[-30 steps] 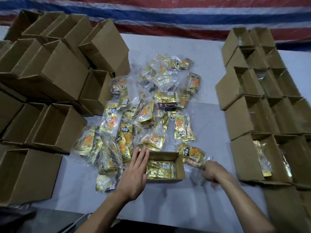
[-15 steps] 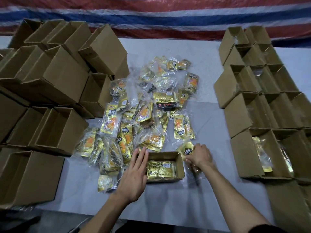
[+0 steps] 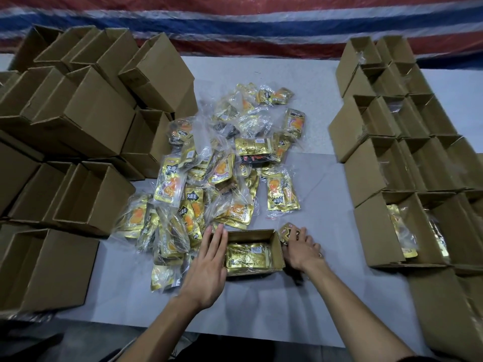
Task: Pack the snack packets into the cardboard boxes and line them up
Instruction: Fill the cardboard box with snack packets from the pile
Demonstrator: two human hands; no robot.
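Packets (image 3: 217,163) in gold foil and clear wrap lie heaped on the grey table (image 3: 308,178), just behind a small open box (image 3: 277,248) that already holds a flat gold packet. The left hand (image 3: 209,265) lies flat against the box's left wall, fingers straight and together. The right hand (image 3: 300,246) is pressed to the box's right wall, its fingers closed on another gold packet (image 3: 286,229) at the box's far right corner. Empty boxes (image 3: 86,131) are piled on the left; rows of open boxes (image 3: 392,142) stand on the right, the nearest showing packets inside.
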